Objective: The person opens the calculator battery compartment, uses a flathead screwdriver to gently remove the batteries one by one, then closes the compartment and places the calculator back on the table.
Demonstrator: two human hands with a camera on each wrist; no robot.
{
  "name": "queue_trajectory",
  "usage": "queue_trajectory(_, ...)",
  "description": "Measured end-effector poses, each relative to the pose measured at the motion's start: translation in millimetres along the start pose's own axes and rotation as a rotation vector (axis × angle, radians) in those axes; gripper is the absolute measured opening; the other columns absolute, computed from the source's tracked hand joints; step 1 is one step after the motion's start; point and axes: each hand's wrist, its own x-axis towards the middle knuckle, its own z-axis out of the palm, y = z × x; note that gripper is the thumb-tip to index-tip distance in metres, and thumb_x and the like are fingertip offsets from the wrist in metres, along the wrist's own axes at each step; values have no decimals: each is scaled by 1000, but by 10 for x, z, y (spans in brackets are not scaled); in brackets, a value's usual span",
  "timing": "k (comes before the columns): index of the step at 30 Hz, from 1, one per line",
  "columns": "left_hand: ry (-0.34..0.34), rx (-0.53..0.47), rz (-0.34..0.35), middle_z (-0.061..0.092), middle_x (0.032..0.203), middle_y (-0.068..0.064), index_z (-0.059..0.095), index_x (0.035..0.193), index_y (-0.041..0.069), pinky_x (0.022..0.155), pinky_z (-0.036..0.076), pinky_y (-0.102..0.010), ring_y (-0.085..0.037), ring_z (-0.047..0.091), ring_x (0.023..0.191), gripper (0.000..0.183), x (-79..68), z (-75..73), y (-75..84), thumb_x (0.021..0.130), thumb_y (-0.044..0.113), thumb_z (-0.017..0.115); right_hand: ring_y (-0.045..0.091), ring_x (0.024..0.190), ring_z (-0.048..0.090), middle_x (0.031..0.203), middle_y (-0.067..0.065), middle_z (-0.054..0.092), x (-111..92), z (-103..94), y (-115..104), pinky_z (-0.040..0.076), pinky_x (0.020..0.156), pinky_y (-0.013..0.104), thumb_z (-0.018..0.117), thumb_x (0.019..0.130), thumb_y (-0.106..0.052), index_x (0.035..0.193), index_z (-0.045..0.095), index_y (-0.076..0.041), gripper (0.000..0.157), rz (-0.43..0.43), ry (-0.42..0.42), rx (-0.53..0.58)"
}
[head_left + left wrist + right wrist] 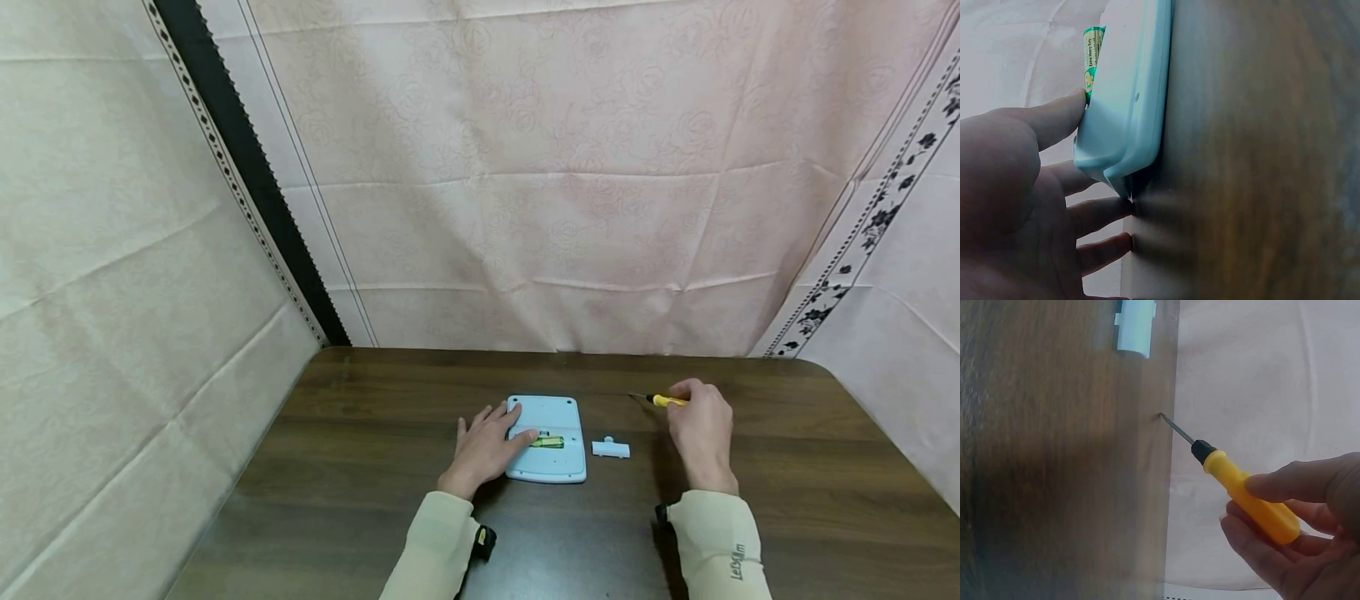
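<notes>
A light-blue, flat plastic device (545, 467) lies on the table with its battery compartment facing up. In it sits a green-and-gold battery (1090, 56). My left hand (483, 450) rests at the device's left side, fingers spread and fairly straight, the thumb (1063, 119) reaching over the face to the battery's end. To the right of the device lies the small light-blue battery cover (611, 449). My right hand (703, 429) holds a yellow screwdriver (1250, 503) by its handle between thumb and fingers. The screwdriver's metal tip points left, beyond the cover.
The brown wooden table (360, 467) has its far edge against a pale patterned cloth (562, 208). More cloth hangs along the left and right sides. A dark device (484, 542) is strapped at the left wrist.
</notes>
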Motion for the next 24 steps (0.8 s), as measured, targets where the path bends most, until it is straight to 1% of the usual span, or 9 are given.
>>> queue_trajectory(5, -2, 7, -3, 36, 169, -16, 48, 162, 15, 120, 7, -75, -43, 28, 156, 66, -1, 0, 3, 109, 54, 53, 54, 98, 62, 107, 35, 66, -1, -7, 20, 51, 88, 64, 67, 91, 8, 107, 69, 13, 17, 23, -53, -23)
queue_trajectory(10, -3, 6, -2, 36, 169, -16, 47, 162, 15, 121, 7, -75, -42, 28, 156, 66, -6, -1, 2, 109, 54, 53, 53, 99, 63, 109, 35, 66, 1, -17, 16, 52, 87, 63, 65, 91, 8, 109, 67, 14, 19, 47, -118, -49)
queue_trajectory(18, 1, 0, 3, 37, 168, -17, 48, 161, 13, 120, 8, -76, -43, 29, 156, 66, -8, -1, 1, 108, 53, 54, 50, 95, 63, 110, 37, 65, -1, -2, 31, 52, 87, 63, 65, 91, 6, 111, 66, 15, 22, 51, -187, -97)
queue_trajectory(24, 3, 1, 1, 37, 168, -17, 48, 161, 13, 120, 8, -75, -43, 29, 156, 66, -7, 2, 2, 108, 53, 54, 45, 91, 61, 112, 36, 64, 7, -1, 47, 53, 86, 61, 65, 93, 4, 114, 64, 16, 24, 73, -283, -119)
